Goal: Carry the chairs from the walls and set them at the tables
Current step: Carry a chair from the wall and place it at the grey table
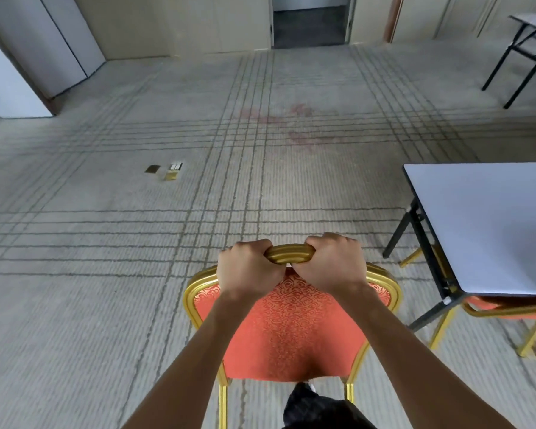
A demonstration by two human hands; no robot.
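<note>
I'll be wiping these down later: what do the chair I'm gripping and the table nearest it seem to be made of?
The chair frame: likely metal tube, glossy gold coat; ribbed highlights show. The chair back pad: orange-red woven fabric, raised swirl pattern. The table top: smooth, matte, pale, probably laminate, with a dark edge band. The table legs: black, thin, apparently painted metal.

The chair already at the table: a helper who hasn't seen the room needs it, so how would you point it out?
Look right to the near grey-topped table. Tucked under its near edge is a red-and-gold chair, mostly hidden by the top. Unlike the matching chair, gripped by the left hand and right hand, nobody holds it.
</note>
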